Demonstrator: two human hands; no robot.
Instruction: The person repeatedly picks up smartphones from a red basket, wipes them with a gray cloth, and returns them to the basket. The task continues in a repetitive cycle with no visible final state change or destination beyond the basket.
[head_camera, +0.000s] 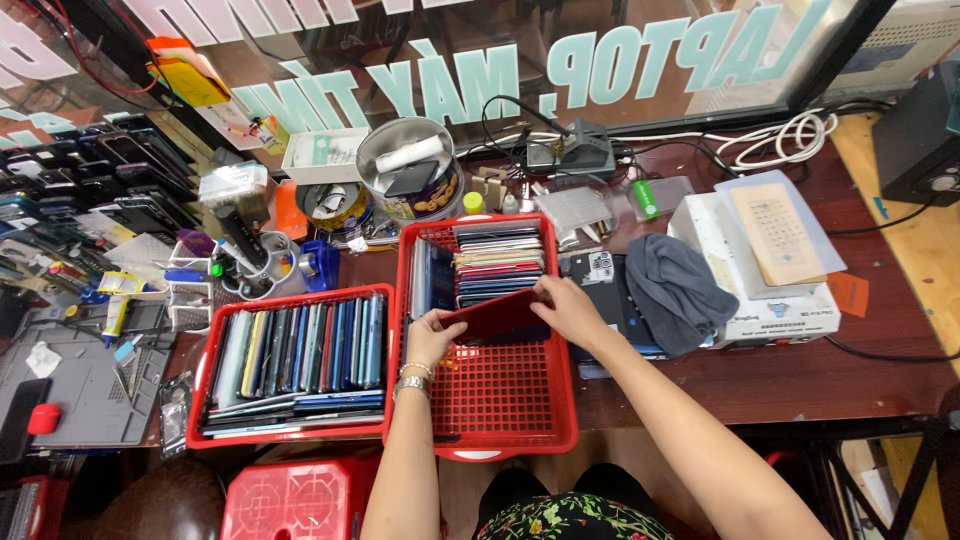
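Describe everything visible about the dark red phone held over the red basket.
The dark red phone is a thin, glossy slab, tilted with its right end higher. The left hand pinches its lower left end, and the right hand covers its upper right end. It sits over the red basket, just in front of a row of phones standing on edge.

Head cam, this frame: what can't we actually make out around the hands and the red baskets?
- Dark red phone: its ends are covered by the left hand and right hand.
- Phones on edge in the left basket: only edges show, faces hidden by neighbours.
- Stack in the right basket: lower phones hidden by those on top.
- Red stool: cut by the bottom edge.
- Round tin: contents too small to tell.
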